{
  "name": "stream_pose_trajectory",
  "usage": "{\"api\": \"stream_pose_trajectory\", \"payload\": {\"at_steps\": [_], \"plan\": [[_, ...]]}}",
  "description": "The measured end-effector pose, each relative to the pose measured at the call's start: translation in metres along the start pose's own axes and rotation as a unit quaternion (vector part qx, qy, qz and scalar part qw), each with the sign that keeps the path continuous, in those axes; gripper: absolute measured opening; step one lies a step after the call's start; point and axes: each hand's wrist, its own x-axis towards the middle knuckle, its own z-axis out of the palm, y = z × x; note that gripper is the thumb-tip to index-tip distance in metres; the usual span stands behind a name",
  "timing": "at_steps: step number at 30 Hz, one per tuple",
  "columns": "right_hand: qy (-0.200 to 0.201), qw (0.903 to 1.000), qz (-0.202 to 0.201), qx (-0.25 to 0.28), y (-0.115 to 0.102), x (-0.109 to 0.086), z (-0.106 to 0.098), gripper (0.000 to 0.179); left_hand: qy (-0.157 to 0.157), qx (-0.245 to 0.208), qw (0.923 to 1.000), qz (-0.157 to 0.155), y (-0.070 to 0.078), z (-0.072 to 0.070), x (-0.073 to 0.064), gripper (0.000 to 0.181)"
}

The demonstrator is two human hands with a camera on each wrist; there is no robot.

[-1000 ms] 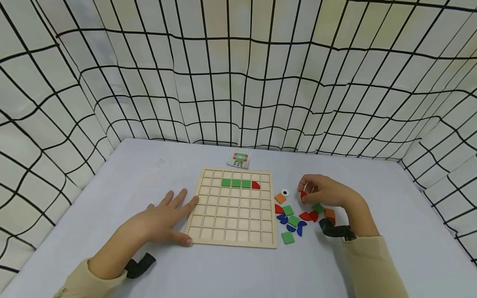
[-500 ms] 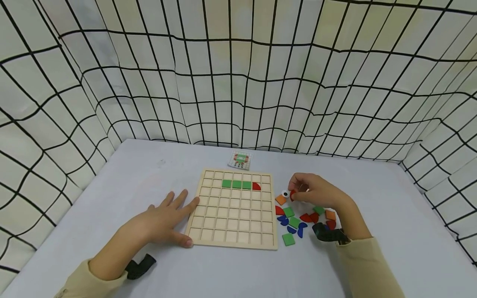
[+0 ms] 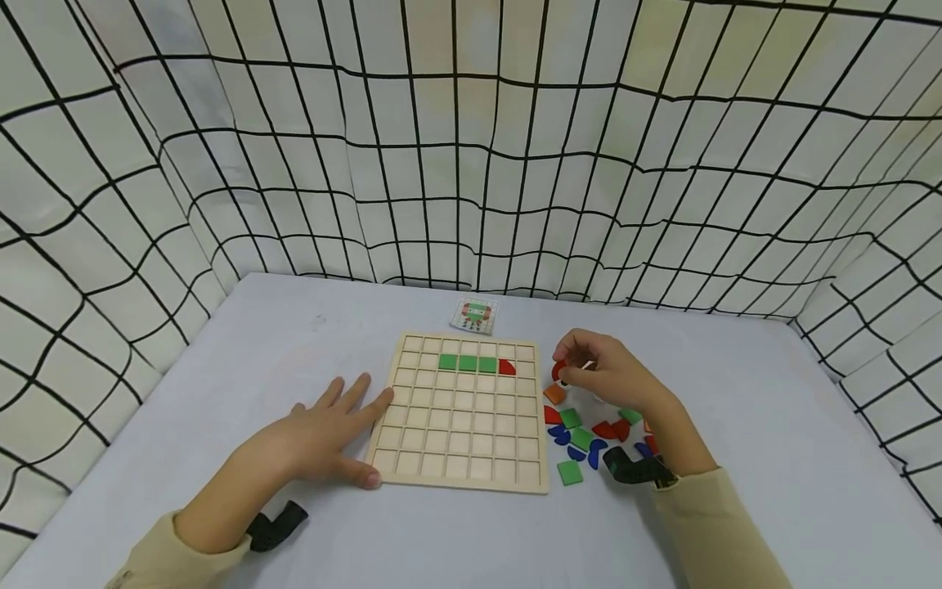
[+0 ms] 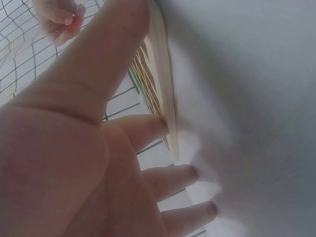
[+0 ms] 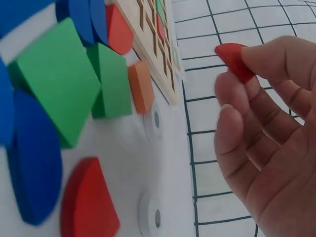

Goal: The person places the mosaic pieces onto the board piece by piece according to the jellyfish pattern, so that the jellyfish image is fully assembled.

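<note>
My right hand (image 3: 614, 376) pinches a red quarter-circle tile (image 5: 236, 58) between thumb and fingers. It is raised just off the right edge of the wooden grid board (image 3: 459, 487), above the loose tiles. Along the board's second row from the far side lie three green square tiles (image 3: 467, 363), followed by a red quarter-circle tile (image 3: 506, 367). Fingers spread, my left hand (image 3: 324, 438) rests at the board's left side. Its thumb touches the near left corner and its index fingertip the left edge; the other fingertips reach the tabletop in the left wrist view.
Right of the board are scattered green square tiles (image 3: 570, 472), blue curved tiles (image 3: 597, 451), red tiles (image 3: 605, 430) and an orange tile (image 3: 555, 394). White discs (image 5: 149, 123) with dark centres lie nearby. A picture card (image 3: 474, 316) sits beyond the board. Black netting surrounds the table.
My right hand has moved left with the red quarter-circle tile, from over the scattered tiles to near the board's right edge. The left hand has stayed in place.
</note>
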Motion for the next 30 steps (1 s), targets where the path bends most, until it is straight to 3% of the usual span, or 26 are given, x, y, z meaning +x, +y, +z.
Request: {"api": "stream_pose_trajectory", "payload": {"at_steps": [12, 30], "plan": [[0.024, 0.9984, -0.046, 0.023, -0.019, 0.014, 0.007, 0.015, 0.005, 0.003, 1.0, 0.005, -0.001, -0.001, -0.001, 0.11], [-0.054, 0.994, -0.089, 0.034, -0.052, 0.062, 0.042, 0.013, -0.001, 0.007, 1.0, -0.001, 0.003, -0.002, -0.002, 0.11]]}}
